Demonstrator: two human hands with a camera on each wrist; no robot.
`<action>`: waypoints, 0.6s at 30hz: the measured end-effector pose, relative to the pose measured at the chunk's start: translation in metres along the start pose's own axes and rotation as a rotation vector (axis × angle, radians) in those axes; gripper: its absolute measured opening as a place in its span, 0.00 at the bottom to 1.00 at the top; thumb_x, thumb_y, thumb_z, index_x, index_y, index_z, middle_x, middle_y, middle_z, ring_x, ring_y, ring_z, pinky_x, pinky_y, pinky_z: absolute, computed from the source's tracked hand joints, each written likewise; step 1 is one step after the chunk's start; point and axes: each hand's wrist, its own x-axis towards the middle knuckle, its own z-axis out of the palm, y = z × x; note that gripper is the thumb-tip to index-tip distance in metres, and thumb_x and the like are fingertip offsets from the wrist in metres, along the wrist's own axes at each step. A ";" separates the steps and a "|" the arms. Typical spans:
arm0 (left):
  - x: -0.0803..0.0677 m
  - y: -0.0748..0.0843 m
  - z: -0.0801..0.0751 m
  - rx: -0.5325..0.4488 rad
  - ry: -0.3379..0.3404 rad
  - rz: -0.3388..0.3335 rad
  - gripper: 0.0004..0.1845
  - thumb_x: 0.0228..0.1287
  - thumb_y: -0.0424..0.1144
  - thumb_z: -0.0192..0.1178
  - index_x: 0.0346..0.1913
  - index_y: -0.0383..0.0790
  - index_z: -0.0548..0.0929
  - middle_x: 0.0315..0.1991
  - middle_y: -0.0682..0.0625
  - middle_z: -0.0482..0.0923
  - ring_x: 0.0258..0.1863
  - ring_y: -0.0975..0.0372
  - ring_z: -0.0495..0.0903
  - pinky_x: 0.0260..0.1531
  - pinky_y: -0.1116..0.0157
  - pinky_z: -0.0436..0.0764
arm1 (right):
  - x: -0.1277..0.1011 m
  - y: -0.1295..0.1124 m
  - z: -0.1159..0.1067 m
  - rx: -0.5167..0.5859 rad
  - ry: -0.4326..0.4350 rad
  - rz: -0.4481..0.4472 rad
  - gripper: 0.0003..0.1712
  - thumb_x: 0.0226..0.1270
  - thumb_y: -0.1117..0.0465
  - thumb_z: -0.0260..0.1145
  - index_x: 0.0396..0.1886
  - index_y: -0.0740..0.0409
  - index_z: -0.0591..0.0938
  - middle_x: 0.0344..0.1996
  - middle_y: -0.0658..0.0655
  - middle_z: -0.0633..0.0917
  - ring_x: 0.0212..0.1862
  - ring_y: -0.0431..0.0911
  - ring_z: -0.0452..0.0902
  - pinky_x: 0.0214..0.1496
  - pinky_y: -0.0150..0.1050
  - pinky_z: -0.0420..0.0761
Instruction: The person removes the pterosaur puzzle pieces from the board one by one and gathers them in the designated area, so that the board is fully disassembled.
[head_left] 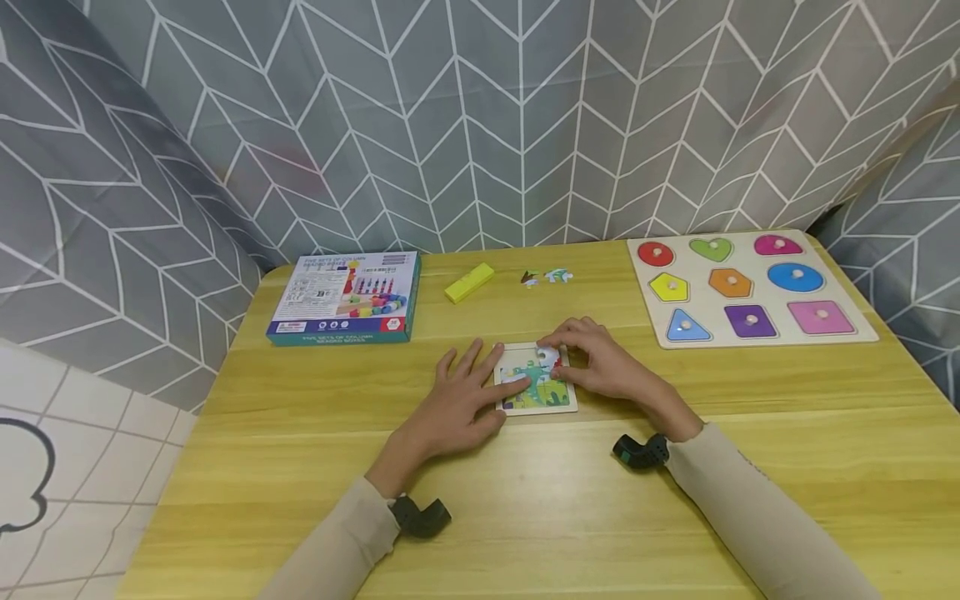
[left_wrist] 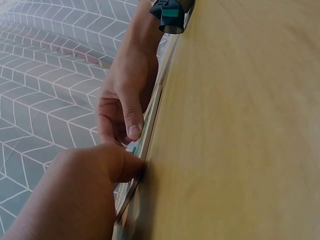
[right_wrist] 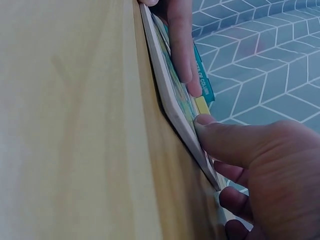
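A small square dinosaur jigsaw puzzle point(head_left: 534, 398) lies in its tray near the table's middle, its upper-left part bare of pieces. My left hand point(head_left: 457, 408) rests with spread fingers over the tray's left side, the index fingertip on the picture. At the upper right corner my right hand point(head_left: 600, 360) pinches a white and red puzzle piece point(head_left: 548, 358) between thumb and index finger. The right wrist view has the right thumb point(right_wrist: 225, 137) on the puzzle surface, by the tray edge point(right_wrist: 175, 112). Whether the piece sits fully flat is hidden by the fingers.
Loose puzzle pieces point(head_left: 558, 275) lie behind the tray, near a yellow block point(head_left: 469, 283). A boxed bead set point(head_left: 345, 298) stands at the back left. On the back right lies a shape board point(head_left: 705, 310) with knobbed pieces. A grey patterned curtain point(head_left: 480, 125) hangs behind the table.
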 end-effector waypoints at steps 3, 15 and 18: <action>0.000 0.001 0.000 -0.005 -0.003 -0.006 0.28 0.76 0.52 0.44 0.76 0.74 0.62 0.84 0.46 0.43 0.84 0.44 0.37 0.75 0.35 0.41 | 0.000 0.002 0.000 0.019 0.001 0.010 0.24 0.63 0.61 0.76 0.59 0.51 0.85 0.49 0.53 0.83 0.53 0.48 0.71 0.58 0.49 0.65; -0.001 0.000 0.002 0.004 0.005 -0.006 0.28 0.76 0.52 0.43 0.76 0.74 0.63 0.84 0.47 0.44 0.83 0.43 0.38 0.75 0.35 0.41 | 0.002 0.005 0.002 0.025 0.008 0.038 0.23 0.62 0.59 0.77 0.57 0.54 0.86 0.45 0.52 0.82 0.42 0.45 0.69 0.48 0.44 0.61; -0.001 0.000 0.002 0.005 0.005 -0.006 0.28 0.76 0.52 0.43 0.76 0.75 0.62 0.84 0.47 0.43 0.84 0.44 0.38 0.75 0.35 0.41 | 0.002 0.004 0.002 0.010 0.005 0.041 0.23 0.62 0.59 0.76 0.57 0.53 0.86 0.45 0.52 0.82 0.42 0.45 0.69 0.47 0.43 0.61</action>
